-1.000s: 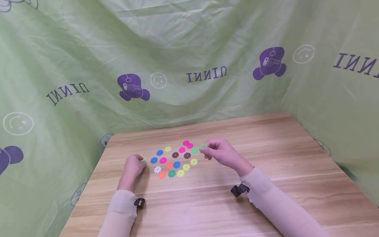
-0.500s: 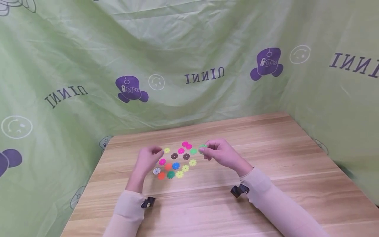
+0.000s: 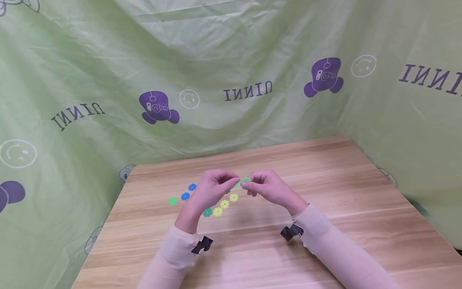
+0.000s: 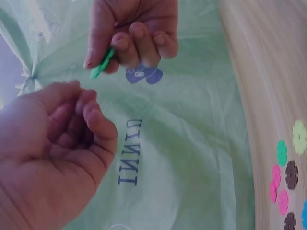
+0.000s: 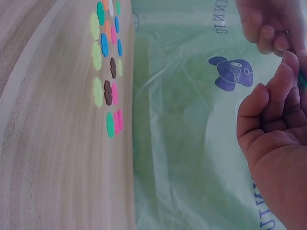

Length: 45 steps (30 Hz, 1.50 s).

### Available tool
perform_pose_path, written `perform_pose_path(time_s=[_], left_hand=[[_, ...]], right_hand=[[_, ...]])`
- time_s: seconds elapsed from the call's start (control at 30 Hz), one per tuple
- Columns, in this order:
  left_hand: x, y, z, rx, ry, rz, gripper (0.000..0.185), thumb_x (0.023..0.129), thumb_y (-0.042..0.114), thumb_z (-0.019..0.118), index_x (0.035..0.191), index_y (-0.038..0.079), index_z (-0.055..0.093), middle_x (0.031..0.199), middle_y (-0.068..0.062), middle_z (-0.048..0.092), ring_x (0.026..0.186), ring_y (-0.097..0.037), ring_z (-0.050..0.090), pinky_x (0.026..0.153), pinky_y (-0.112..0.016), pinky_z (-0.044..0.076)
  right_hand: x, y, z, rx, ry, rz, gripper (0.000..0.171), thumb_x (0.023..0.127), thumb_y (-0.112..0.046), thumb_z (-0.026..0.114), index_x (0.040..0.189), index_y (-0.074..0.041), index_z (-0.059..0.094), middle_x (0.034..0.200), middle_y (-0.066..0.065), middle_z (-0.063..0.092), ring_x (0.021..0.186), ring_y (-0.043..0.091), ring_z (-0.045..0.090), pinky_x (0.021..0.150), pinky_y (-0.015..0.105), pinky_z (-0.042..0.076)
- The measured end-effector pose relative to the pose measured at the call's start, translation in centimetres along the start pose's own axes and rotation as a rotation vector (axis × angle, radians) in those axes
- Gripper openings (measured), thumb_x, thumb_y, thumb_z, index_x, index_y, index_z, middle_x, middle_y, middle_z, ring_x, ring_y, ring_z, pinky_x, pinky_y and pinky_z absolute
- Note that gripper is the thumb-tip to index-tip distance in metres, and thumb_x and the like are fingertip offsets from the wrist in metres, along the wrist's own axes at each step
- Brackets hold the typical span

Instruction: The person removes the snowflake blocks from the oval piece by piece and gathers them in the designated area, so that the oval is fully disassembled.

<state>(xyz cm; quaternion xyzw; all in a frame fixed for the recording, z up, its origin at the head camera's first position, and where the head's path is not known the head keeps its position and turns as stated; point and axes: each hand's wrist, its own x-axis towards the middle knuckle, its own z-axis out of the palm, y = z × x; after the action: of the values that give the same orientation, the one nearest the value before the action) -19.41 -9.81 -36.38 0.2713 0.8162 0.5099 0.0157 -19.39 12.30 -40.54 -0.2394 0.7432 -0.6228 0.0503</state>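
Note:
My right hand (image 3: 270, 188) pinches a green notched plastic disc (image 4: 102, 64) between thumb and fingers, held over the table. Close on its left is my left hand (image 3: 210, 188), fingers curled in and thumb tip against the index finger; nothing shows between them in the left wrist view. Flat on the wooden table lie several flower-shaped discs of the same kind: yellow discs (image 3: 225, 204), a dark green disc (image 3: 207, 212), blue discs (image 3: 185, 196) and a light green disc (image 3: 173, 200). The left hand hides much of this group in the head view; pink discs (image 5: 118, 120) and brown discs (image 5: 108, 92) appear in the right wrist view.
The wooden table (image 3: 325, 249) reaches back to a green printed cloth (image 3: 216, 52) hung behind and at both sides. A small black camera (image 3: 203, 244) sits on the left sleeve, another black camera (image 3: 291, 232) on the right.
My left hand has left the light green disc at the left side and moved right across the group, up to the right hand. The right hand stays in place with its disc.

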Motion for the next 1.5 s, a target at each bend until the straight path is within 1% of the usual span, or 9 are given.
perform_pose_path(time_s=[0.17, 0.4, 0.53, 0.67, 0.77, 0.93, 1.03, 1.3, 1.5], left_hand=[[0.3, -0.1, 0.8, -0.001, -0.05, 0.084, 0.013, 0.092, 0.019, 0.072, 0.1, 0.01, 0.076, 0.091, -0.001, 0.072, 0.076, -0.019, 0.064, 0.065, -0.028, 0.054], [0.3, 0.0, 0.8, 0.039, -0.029, 0.074, 0.015, 0.09, 0.008, 0.072, 0.104, 0.003, 0.073, 0.093, -0.005, 0.072, 0.076, -0.017, 0.063, 0.065, -0.026, 0.054], [0.1, 0.2, 0.7, 0.023, -0.063, 0.094, 0.021, 0.089, 0.001, 0.071, 0.11, -0.002, 0.07, 0.091, -0.011, 0.071, 0.076, -0.023, 0.063, 0.065, -0.025, 0.053], [0.2, -0.4, 0.7, -0.005, -0.1, 0.124, 0.029, 0.088, 0.0, 0.071, 0.117, 0.0, 0.069, 0.089, -0.011, 0.068, 0.077, -0.023, 0.063, 0.067, -0.031, 0.055], [0.4, -1.2, 0.7, 0.002, -0.115, 0.188, 0.032, 0.087, -0.001, 0.072, 0.119, 0.004, 0.069, 0.086, -0.006, 0.066, 0.074, -0.02, 0.061, 0.066, -0.035, 0.055], [0.7, -2.0, 0.9, 0.071, -0.108, 0.334, 0.036, 0.084, -0.001, 0.075, 0.119, 0.008, 0.07, 0.08, 0.003, 0.063, 0.067, -0.013, 0.057, 0.059, -0.031, 0.052], [0.9, -2.2, 1.0, 0.117, -0.091, 0.367, 0.035, 0.084, 0.002, 0.076, 0.118, 0.009, 0.07, 0.079, 0.006, 0.062, 0.067, -0.011, 0.056, 0.059, -0.032, 0.053], [1.1, -2.1, 1.1, 0.117, -0.064, 0.348, 0.032, 0.083, 0.007, 0.079, 0.114, 0.009, 0.071, 0.076, 0.007, 0.062, 0.067, -0.011, 0.057, 0.06, -0.033, 0.053], [1.1, -2.1, 0.6, 0.047, -0.035, 0.209, 0.034, 0.084, 0.016, 0.08, 0.115, 0.009, 0.07, 0.077, 0.004, 0.063, 0.07, -0.013, 0.06, 0.058, -0.028, 0.051]], right_hand=[[0.1, 0.0, 0.1, -0.016, -0.018, 0.0, 0.012, 0.094, -0.004, 0.065, 0.085, 0.001, 0.07, 0.076, 0.01, 0.066, 0.072, 0.023, 0.06, 0.067, 0.034, 0.051], [0.2, 0.0, 0.1, 0.017, -0.022, 0.009, 0.009, 0.09, -0.008, 0.072, 0.089, 0.0, 0.071, 0.076, 0.008, 0.065, 0.072, 0.021, 0.059, 0.067, 0.033, 0.053], [0.2, 0.0, 0.1, 0.017, -0.028, -0.007, 0.01, 0.088, -0.01, 0.075, 0.088, -0.001, 0.071, 0.076, 0.008, 0.064, 0.072, 0.021, 0.059, 0.068, 0.036, 0.053], [0.2, 0.1, 0.0, 0.0, -0.025, -0.01, 0.011, 0.086, -0.011, 0.076, 0.086, -0.002, 0.071, 0.075, 0.008, 0.063, 0.07, 0.02, 0.058, 0.066, 0.035, 0.052], [0.3, 0.1, -0.1, -0.007, -0.028, -0.012, 0.011, 0.087, -0.013, 0.076, 0.085, -0.003, 0.07, 0.074, 0.008, 0.063, 0.07, 0.02, 0.057, 0.065, 0.032, 0.05], [0.4, -0.1, -0.1, -0.014, -0.034, -0.009, 0.012, 0.088, -0.012, 0.074, 0.082, -0.003, 0.069, 0.072, 0.006, 0.062, 0.069, 0.019, 0.056, 0.065, 0.031, 0.049], [0.4, -0.2, 0.0, -0.019, -0.029, -0.001, 0.012, 0.088, -0.01, 0.073, 0.082, -0.002, 0.069, 0.072, 0.006, 0.062, 0.069, 0.019, 0.056, 0.065, 0.031, 0.049], [0.4, -0.1, -0.2, 0.004, -0.034, -0.009, 0.016, 0.089, -0.018, 0.074, 0.084, -0.004, 0.07, 0.075, 0.007, 0.064, 0.07, 0.022, 0.058, 0.065, 0.032, 0.051], [0.2, 0.1, -0.7, 0.032, -0.015, 0.017, 0.015, 0.09, -0.017, 0.073, 0.097, -0.003, 0.072, 0.083, 0.013, 0.067, 0.074, 0.025, 0.06, 0.067, 0.034, 0.053]])
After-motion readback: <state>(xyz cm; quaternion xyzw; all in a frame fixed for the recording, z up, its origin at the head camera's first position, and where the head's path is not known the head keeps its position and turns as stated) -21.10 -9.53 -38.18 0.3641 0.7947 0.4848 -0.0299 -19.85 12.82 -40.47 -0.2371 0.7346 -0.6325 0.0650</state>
